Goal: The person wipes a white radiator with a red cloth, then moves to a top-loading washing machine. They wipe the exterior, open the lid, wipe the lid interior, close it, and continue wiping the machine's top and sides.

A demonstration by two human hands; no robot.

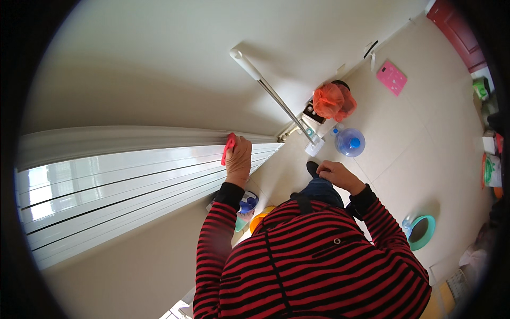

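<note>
At the top edge of a white panel radiator (133,183), my left hand (239,162) grips a red cloth (229,149). The cloth pokes out beside the fingers, against the ledge between radiator and wall. My right hand (340,176) hovers in front of my body, above my leg and dark shoe (312,169). Its fingers are curled in, and nothing shows in them. Both arms wear red-and-black striped sleeves with black cuffs.
Against the wall leans a long-handled mop (281,101). Beside it are an orange plastic bag (329,101) and a clear water jug (349,142). A pink scale (392,78) and a teal basin (423,233) lie on the floor. By the radiator sits a yellow bucket (260,217).
</note>
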